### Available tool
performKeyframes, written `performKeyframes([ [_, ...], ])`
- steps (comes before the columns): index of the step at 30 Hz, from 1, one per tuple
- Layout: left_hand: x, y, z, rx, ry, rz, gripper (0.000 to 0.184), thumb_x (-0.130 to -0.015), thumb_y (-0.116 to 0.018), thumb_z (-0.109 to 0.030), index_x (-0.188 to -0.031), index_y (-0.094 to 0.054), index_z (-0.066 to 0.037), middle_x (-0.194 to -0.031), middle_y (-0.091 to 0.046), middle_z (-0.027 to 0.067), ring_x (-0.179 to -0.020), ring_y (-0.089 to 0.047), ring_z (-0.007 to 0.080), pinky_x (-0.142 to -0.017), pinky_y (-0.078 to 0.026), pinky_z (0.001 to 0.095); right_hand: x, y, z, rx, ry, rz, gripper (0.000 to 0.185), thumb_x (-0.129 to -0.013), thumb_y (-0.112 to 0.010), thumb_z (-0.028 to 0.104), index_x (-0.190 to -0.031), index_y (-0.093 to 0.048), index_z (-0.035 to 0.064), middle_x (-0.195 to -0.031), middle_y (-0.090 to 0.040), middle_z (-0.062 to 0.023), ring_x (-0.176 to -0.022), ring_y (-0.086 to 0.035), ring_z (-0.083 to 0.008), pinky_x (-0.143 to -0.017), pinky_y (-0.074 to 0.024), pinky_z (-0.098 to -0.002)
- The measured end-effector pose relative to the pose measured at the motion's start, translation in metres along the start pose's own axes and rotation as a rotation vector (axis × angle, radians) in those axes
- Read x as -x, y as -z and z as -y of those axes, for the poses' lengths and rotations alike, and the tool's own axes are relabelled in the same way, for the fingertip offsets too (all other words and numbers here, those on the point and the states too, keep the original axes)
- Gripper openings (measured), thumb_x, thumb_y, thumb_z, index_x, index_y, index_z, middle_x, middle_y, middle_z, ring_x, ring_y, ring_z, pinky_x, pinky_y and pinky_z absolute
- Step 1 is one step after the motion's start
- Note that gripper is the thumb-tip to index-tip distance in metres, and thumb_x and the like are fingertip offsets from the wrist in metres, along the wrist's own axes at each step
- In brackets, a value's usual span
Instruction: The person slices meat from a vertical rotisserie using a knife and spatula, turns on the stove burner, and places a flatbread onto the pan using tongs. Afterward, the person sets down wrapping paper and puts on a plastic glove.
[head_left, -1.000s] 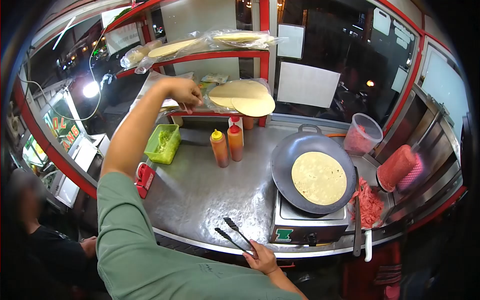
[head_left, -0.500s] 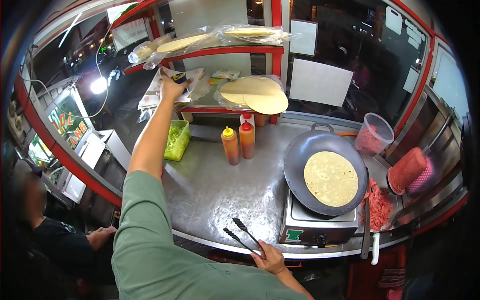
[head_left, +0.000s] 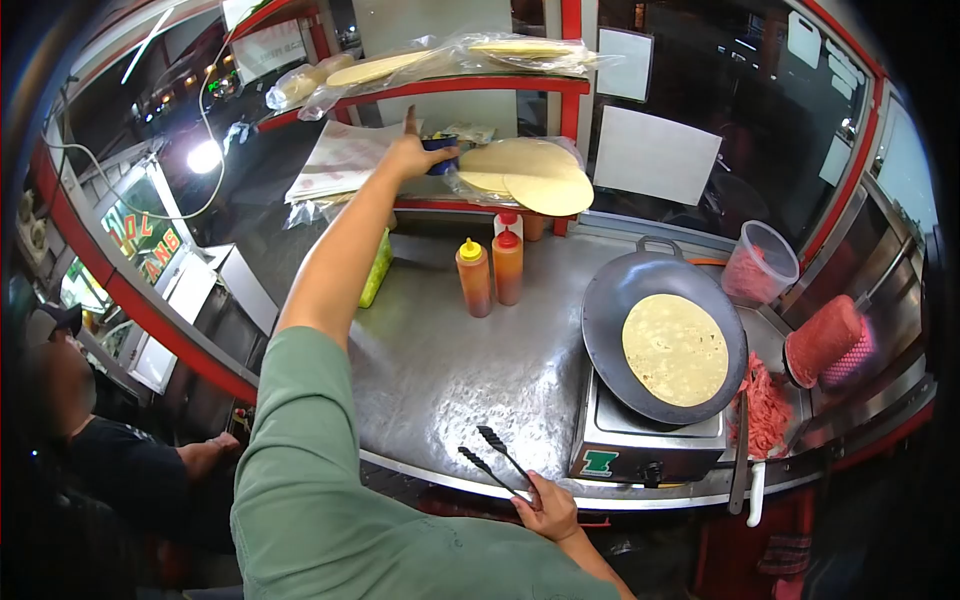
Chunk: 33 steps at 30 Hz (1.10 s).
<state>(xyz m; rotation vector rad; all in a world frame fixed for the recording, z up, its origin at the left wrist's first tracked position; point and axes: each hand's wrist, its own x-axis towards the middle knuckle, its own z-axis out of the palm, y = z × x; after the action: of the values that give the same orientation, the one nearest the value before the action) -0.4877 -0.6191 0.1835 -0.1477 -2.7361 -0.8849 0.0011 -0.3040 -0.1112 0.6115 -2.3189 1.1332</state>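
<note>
My left hand [head_left: 408, 156] reaches over the lower shelf, holding a small dark blue container [head_left: 441, 157], partly hidden by the fingers. A stack of paper sheets [head_left: 335, 162] lies left of it, and pale flatbreads [head_left: 530, 178] on plastic lie to its right. Near the counter's front edge my right hand [head_left: 552, 508] grips black-tipped tongs [head_left: 497, 462], their tips apart with nothing between them. One browned flatbread [head_left: 676, 350] lies in the dark wok-like pan [head_left: 610, 330] on the stove.
Two sauce bottles [head_left: 474, 280] stand mid-counter. A green tub [head_left: 376, 270] is partly behind my left arm. Shredded pink meat [head_left: 765, 410], a knife [head_left: 757, 490] and a clear plastic tub [head_left: 758, 265] are at the right. Bagged flatbreads [head_left: 380, 68] lie on the upper shelf. Another person [head_left: 130, 460] sits at left.
My left hand has moved right along the shelf, from above the paper sheets to beside the flatbread stack, with the blue container. My right hand still holds the tongs. The view has shifted slightly.
</note>
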Motion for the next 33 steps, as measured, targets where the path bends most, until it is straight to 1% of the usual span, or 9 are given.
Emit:
performKeyframes([
  [4, -0.038, -0.014, 0.062, 0.086, -0.309, -0.319, 0.114, -0.093, -0.074, -0.048, -0.169, 0.003, -0.013, -0.157, -0.042, 0.0356, -0.146, -0.045, 0.0452, -0.118, -0.041, 0.0418, -0.001, 0.001, 0.0, 0.001, 0.003, -0.03, 0.058, -0.083, -0.087, 0.022, -0.128, -0.065, -0.0068, -0.075, -0.065, -0.01, -0.054, -0.059, -0.0217, -0.051, -0.0483, -0.0343],
  [6, -0.054, 0.013, 0.112, 0.286, -0.369, -0.121, 0.103, -0.09, -0.075, -0.037, -0.168, -0.013, -0.012, -0.16, -0.041, 0.0324, -0.145, -0.046, 0.045, -0.121, -0.038, 0.0445, 0.0, 0.001, 0.0, -0.012, -0.004, -0.047, 0.058, -0.083, -0.088, 0.022, -0.128, -0.065, -0.0066, -0.075, -0.065, -0.0101, -0.053, -0.058, -0.0217, -0.051, -0.0485, -0.0345],
  [11, 0.023, 0.08, 0.12, -0.37, -0.242, 0.289, 0.09, -0.085, -0.082, -0.04, -0.161, -0.04, -0.015, -0.162, -0.044, 0.0207, -0.149, -0.042, 0.0386, -0.124, -0.035, 0.045, 0.0, 0.001, 0.001, -0.021, -0.023, -0.031, 0.057, -0.082, -0.088, 0.021, -0.127, -0.067, -0.006, -0.074, -0.065, -0.0105, -0.053, -0.058, -0.0224, -0.051, -0.049, -0.0348],
  [15, 0.034, 0.078, 0.137, -0.288, -0.335, 0.098, 0.078, -0.09, -0.08, -0.046, -0.154, -0.051, -0.011, -0.158, -0.049, 0.0212, -0.146, -0.047, 0.0375, -0.122, -0.037, 0.0437, 0.002, -0.003, -0.001, 0.016, 0.037, -0.049, 0.06, -0.082, -0.088, 0.021, -0.129, -0.064, -0.007, -0.076, -0.066, -0.0107, -0.054, -0.058, -0.0218, -0.051, -0.0487, -0.0345],
  [20, 0.023, 0.055, 0.136, -0.121, -0.37, -0.158, 0.045, -0.094, -0.068, -0.018, -0.137, -0.066, -0.004, -0.132, -0.07, 0.0205, -0.122, -0.067, 0.0368, -0.108, -0.05, 0.0425, -0.001, -0.005, -0.003, 0.019, 0.094, -0.083, 0.06, -0.082, -0.088, 0.019, -0.13, -0.063, -0.0081, -0.077, -0.066, -0.0118, -0.054, -0.058, -0.0217, -0.051, -0.0481, -0.0335],
  [24, 0.013, 0.049, 0.142, -0.244, -0.266, -0.105, 0.044, -0.086, -0.062, -0.006, -0.129, -0.072, -0.009, -0.126, -0.071, 0.0241, -0.117, -0.068, 0.0399, -0.102, -0.053, 0.0419, -0.002, -0.002, 0.0, 0.017, 0.085, -0.069, 0.057, -0.084, -0.087, 0.02, -0.128, -0.064, -0.0076, -0.076, -0.066, -0.0116, -0.054, -0.058, -0.0222, -0.051, -0.0485, -0.034],
  [27, 0.009, 0.042, 0.152, -0.184, -0.068, -0.572, 0.042, -0.086, -0.059, -0.006, -0.124, -0.075, -0.011, -0.113, -0.074, 0.0207, -0.112, -0.07, 0.0399, -0.101, -0.052, 0.045, -0.003, 0.001, 0.0, 0.009, 0.08, -0.049, 0.056, -0.085, -0.086, 0.022, -0.128, -0.065, -0.0066, -0.074, -0.064, -0.0102, -0.054, -0.059, -0.023, -0.052, -0.0488, -0.0344],
  [31, 0.108, 0.056, 0.081, -0.131, -0.129, -0.842, 0.048, -0.087, -0.057, -0.005, -0.133, -0.07, -0.009, -0.119, -0.073, 0.0213, -0.112, -0.07, 0.0394, -0.1, -0.052, 0.0438, 0.005, -0.002, -0.009, 0.011, 0.118, -0.047, 0.058, -0.087, -0.084, 0.026, -0.132, -0.064, -0.0044, -0.078, -0.066, -0.0097, -0.061, -0.062, -0.0233, -0.056, -0.051, -0.0346],
  [33, 0.147, 0.052, 0.092, -0.128, -0.374, -0.873, 0.053, -0.086, -0.053, 0.001, -0.136, -0.069, -0.008, -0.126, -0.072, 0.021, -0.116, -0.069, 0.0377, -0.102, -0.051, 0.0436, 0.007, 0.002, -0.008, 0.014, 0.093, -0.012, 0.058, -0.088, -0.083, 0.031, -0.132, -0.065, -0.0018, -0.094, -0.073, -0.013, -0.076, -0.071, -0.0269, -0.065, -0.0557, -0.0354],
])
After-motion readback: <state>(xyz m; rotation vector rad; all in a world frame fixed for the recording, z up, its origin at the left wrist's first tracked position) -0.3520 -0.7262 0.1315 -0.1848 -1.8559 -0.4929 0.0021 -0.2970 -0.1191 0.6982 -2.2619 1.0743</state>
